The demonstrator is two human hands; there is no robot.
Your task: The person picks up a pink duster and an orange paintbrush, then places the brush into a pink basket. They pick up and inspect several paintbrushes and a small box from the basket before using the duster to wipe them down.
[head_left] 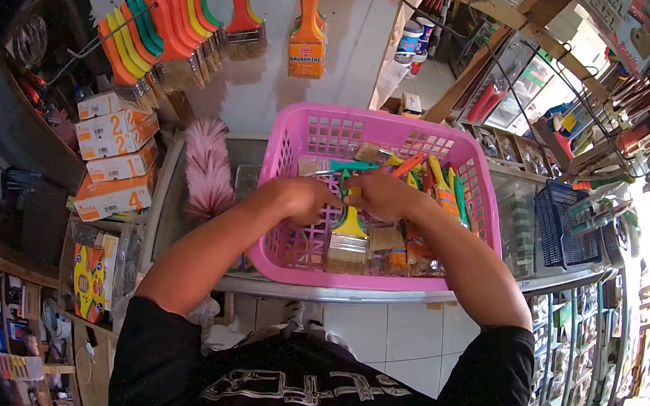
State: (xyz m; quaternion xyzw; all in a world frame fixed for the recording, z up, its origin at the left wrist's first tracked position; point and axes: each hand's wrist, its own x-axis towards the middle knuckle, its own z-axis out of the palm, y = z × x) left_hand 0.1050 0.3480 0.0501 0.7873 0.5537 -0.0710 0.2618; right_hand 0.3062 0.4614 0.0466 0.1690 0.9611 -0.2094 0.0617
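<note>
A pink plastic basket (368, 281) holding several paintbrushes rests on a glass counter, and both my hands are inside it. One wide paintbrush (351, 228) with a yellow and green handle hangs bristles toward me between them. My right hand (382, 195) has its fingers closed at the upper part of that handle. Beside it on the left, my left hand (311, 201) is closed too, its fingertips close to the same handle; what they grip is hidden. Brushes with orange, yellow and green handles (457, 194) lie to the right. A teal-handled brush (352, 165) lies behind my hands.
Paintbrushes (164, 28) hang on hooks at the upper left, and a packaged orange brush (308, 33) hangs above the basket. A pink duster (209, 166) and stacked boxes (116, 147) stand left. A dark blue basket (566, 230) sits on the counter's right end.
</note>
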